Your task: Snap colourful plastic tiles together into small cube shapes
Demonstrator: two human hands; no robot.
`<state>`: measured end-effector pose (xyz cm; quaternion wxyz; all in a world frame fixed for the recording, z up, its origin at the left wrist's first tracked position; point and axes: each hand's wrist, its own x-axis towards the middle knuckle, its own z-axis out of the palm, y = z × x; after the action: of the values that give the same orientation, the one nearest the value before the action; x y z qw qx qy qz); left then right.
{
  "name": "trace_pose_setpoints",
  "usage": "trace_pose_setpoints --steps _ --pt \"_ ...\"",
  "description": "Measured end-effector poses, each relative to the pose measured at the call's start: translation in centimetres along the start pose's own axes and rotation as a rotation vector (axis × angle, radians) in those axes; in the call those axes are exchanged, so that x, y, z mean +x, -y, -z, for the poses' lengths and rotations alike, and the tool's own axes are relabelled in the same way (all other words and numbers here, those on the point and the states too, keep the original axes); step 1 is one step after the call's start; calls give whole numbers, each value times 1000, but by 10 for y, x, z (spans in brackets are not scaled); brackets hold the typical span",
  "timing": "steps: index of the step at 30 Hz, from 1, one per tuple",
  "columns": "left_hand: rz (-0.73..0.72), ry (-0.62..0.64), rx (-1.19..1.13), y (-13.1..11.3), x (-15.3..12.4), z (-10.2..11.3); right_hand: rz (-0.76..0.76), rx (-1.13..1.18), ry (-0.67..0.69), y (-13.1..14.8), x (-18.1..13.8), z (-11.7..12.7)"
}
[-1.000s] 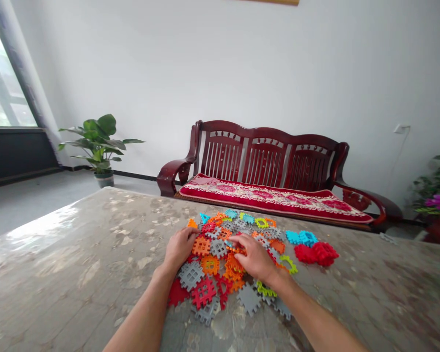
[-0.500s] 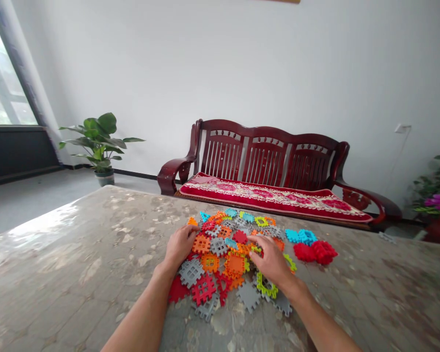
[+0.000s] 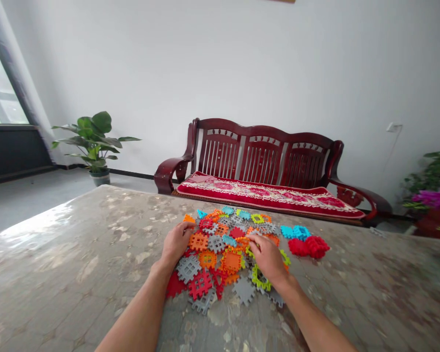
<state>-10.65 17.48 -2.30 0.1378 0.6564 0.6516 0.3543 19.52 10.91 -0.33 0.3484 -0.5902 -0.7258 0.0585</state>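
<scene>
A pile of toothed plastic building tiles in orange, red, grey, yellow-green and blue lies spread on the table. At its left edge my left hand (image 3: 177,242) rests with loosely bent fingers, close to an orange tile (image 3: 199,241) and holding nothing that I can see. My right hand (image 3: 267,259) is over the right side of the pile, thumb and fingers pinched on an orange tile (image 3: 243,240) that is tilted up edge-on. A yellow-green frame tile (image 3: 260,278) lies just below that hand. Part of the pile is hidden under it.
Right of the pile, blue tiles (image 3: 295,231) and red tiles (image 3: 309,247) lie in separate groups. The table (image 3: 77,274) has a patterned, glossy cover. Behind it stands a wooden bench (image 3: 266,156) with a red floral cushion. Potted plants (image 3: 100,134) flank the room.
My right hand has closed from spread fingers into a pinch on an orange tile and lifted its edge. The left hand stays at the pile's edge. The view has shifted slightly right.
</scene>
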Motion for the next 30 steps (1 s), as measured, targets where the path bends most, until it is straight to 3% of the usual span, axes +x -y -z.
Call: trace_pose_setpoints --steps 7,15,20,24,30 --pt "-69 -95 -139 2 -3 -2 49 160 -102 -16 -23 4" --pt "-162 -74 -241 6 -3 -6 -131 123 -358 -46 -49 8" --pt "-28 -112 -345 5 -3 -4 -107 71 -427 -49 -45 8" --pt "80 -76 -587 6 -1 -2 -146 44 -487 -52 -45 9" --pt "139 -47 -707 3 0 2 -232 98 -444 -58 -43 7"
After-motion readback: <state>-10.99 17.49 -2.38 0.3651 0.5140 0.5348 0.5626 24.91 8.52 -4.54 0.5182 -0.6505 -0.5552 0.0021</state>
